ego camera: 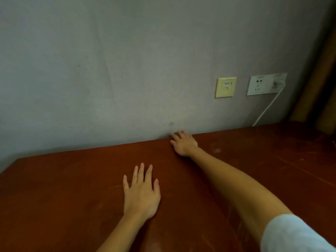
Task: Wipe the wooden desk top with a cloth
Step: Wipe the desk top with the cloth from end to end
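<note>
Wooden desk top (pixel 72 188) against grey wall (pixel 109 70). Left hand (pixel 141 193) flat, fingers spread, well short of wall. Right hand (pixel 183 143) at wall on a dark wad, probably the cloth (pixel 172 135); grip unclear. Smears remain, so wiping looks unfinished.

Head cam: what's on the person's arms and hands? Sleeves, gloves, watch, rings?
No gloves, rings or watch show on the left hand or the right hand. The right arm is uncovered from the wrist up to a short, pale whitish sleeve in the lower right corner. The left forearm is uncovered to the frame edge, and no sleeve shows on it.
</note>
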### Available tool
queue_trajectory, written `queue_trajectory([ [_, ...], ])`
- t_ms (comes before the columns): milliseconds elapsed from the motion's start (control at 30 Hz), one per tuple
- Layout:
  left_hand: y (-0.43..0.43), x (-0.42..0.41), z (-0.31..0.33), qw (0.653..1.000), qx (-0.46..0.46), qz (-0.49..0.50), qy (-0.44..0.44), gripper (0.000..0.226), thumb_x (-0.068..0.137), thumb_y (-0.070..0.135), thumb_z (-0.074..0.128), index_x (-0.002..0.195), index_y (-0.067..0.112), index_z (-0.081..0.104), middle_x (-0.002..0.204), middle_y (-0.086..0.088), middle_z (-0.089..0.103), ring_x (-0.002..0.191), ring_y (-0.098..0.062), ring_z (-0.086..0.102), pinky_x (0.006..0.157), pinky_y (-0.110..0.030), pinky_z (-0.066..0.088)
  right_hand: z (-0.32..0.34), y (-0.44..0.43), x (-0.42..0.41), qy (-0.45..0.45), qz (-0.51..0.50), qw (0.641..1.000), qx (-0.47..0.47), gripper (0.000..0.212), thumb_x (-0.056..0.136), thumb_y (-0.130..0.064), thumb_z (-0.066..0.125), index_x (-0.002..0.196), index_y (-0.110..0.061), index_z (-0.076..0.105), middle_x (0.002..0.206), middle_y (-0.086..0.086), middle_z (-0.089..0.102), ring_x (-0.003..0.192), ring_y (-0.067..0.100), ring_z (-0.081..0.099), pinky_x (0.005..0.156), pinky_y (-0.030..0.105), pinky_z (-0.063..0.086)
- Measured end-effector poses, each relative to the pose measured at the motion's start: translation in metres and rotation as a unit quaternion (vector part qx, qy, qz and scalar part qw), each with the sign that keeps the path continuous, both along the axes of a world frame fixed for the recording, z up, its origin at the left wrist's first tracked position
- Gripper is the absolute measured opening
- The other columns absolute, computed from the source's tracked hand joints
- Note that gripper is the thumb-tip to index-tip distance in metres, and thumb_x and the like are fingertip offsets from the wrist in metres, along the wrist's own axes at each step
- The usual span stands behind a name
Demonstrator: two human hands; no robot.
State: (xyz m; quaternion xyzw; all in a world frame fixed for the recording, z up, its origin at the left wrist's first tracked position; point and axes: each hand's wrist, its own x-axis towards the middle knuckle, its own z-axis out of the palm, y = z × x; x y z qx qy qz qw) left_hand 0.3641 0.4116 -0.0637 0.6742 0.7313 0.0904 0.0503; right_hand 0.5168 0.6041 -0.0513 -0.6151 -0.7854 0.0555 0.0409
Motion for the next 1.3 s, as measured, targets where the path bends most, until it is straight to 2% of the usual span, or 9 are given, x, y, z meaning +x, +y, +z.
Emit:
queue_trajectory([
  [133, -0.001, 0.001, 0.001, 1.000, 0.003, 0.005, -0.005, 0.057, 0.101, 0.048, 0.013, 0.153, 0.029, 0.001, 0.161, 0.005, -0.007, 0.147, -0.012, -0.010, 0.120, -0.044, -0.004, -0.002, -0.048, -0.036, -0.009, 0.117, 0.993, -0.007, 0.052, 0.103, -0.042, 0.017, 0.153, -0.028, 0.009, 0.161, 0.003, -0.002, 0.148, 0.020, -0.006, 0.118, 0.037, -0.002],
  [300, 0.000, 0.000, 0.001, 1.000, 0.001, 0.002, -0.010, 0.057, 0.101, 0.048, 0.014, 0.154, 0.028, 0.004, 0.161, 0.005, -0.004, 0.147, -0.013, -0.008, 0.120, -0.044, -0.003, 0.001, -0.106, 0.007, -0.011, 0.184, 0.983, -0.020, 0.051, 0.104, -0.042, 0.017, 0.153, -0.031, 0.007, 0.161, -0.001, -0.005, 0.147, 0.016, -0.009, 0.118, 0.033, -0.004],
  [400, 0.000, -0.002, 0.001, 1.000, -0.003, -0.006, -0.011, 0.058, 0.101, 0.049, 0.014, 0.154, 0.028, 0.003, 0.161, 0.004, -0.005, 0.147, -0.013, -0.009, 0.120, -0.045, -0.004, 0.004, -0.119, 0.058, -0.013, 0.153, 0.988, -0.016, 0.051, 0.103, -0.043, 0.016, 0.152, -0.032, 0.008, 0.161, -0.001, -0.004, 0.147, 0.016, -0.008, 0.117, 0.032, -0.004],
  [567, 0.000, -0.003, 0.000, 1.000, -0.006, -0.007, -0.012, 0.058, 0.101, 0.048, 0.014, 0.154, 0.028, 0.002, 0.161, 0.003, -0.006, 0.147, -0.014, -0.010, 0.119, -0.046, -0.004, 0.005, -0.093, 0.124, -0.024, 0.018, 0.999, -0.026, 0.059, 0.098, -0.052, 0.006, 0.152, -0.030, 0.008, 0.161, 0.002, -0.002, 0.148, 0.020, -0.005, 0.118, 0.037, -0.001],
  [667, 0.002, -0.003, 0.000, 1.000, -0.004, -0.007, -0.010, 0.058, 0.101, 0.048, 0.014, 0.154, 0.028, 0.003, 0.161, 0.002, -0.005, 0.147, -0.015, -0.009, 0.119, -0.047, -0.003, 0.002, -0.067, 0.117, -0.021, -0.051, 0.998, -0.021, 0.053, 0.103, -0.045, 0.013, 0.153, -0.029, 0.008, 0.161, 0.004, -0.002, 0.148, 0.021, -0.006, 0.118, 0.038, -0.001],
  [800, 0.003, -0.002, -0.001, 1.000, -0.004, -0.003, -0.005, 0.058, 0.101, 0.048, 0.014, 0.154, 0.028, 0.003, 0.161, 0.002, -0.005, 0.147, -0.015, -0.008, 0.119, -0.047, -0.002, 0.001, -0.049, 0.075, -0.009, -0.094, 0.995, -0.023, 0.057, 0.102, -0.047, 0.013, 0.154, -0.025, 0.005, 0.161, 0.006, -0.005, 0.147, 0.024, -0.008, 0.118, 0.039, -0.003],
  [1100, 0.001, 0.001, -0.001, 1.000, 0.007, 0.009, -0.015, 0.056, 0.101, 0.046, 0.017, 0.154, 0.028, 0.008, 0.161, 0.003, 0.000, 0.148, -0.014, -0.005, 0.119, -0.046, -0.002, 0.000, -0.125, -0.007, -0.012, 0.094, 0.996, -0.006, 0.055, 0.102, -0.046, 0.016, 0.153, -0.026, 0.008, 0.161, 0.006, -0.004, 0.148, 0.021, -0.008, 0.118, 0.036, -0.004],
  [1200, 0.001, 0.000, -0.001, 1.000, 0.006, 0.006, -0.012, 0.056, 0.101, 0.046, 0.016, 0.154, 0.028, 0.009, 0.161, 0.003, 0.000, 0.148, -0.015, -0.005, 0.120, -0.045, -0.002, -0.001, -0.162, 0.002, -0.003, 0.152, 0.988, -0.011, 0.054, 0.102, -0.047, 0.016, 0.152, -0.031, 0.008, 0.161, 0.001, -0.003, 0.147, 0.016, -0.008, 0.118, 0.034, -0.005],
  [1300, -0.001, -0.002, -0.001, 1.000, 0.003, -0.001, -0.011, 0.056, 0.101, 0.047, 0.015, 0.154, 0.027, 0.007, 0.161, 0.002, -0.001, 0.148, -0.015, -0.005, 0.120, -0.045, -0.002, 0.002, -0.181, 0.035, -0.003, 0.159, 0.987, -0.011, 0.053, 0.102, -0.049, 0.014, 0.152, -0.035, 0.008, 0.161, -0.004, -0.004, 0.147, 0.013, -0.008, 0.117, 0.033, -0.007],
])
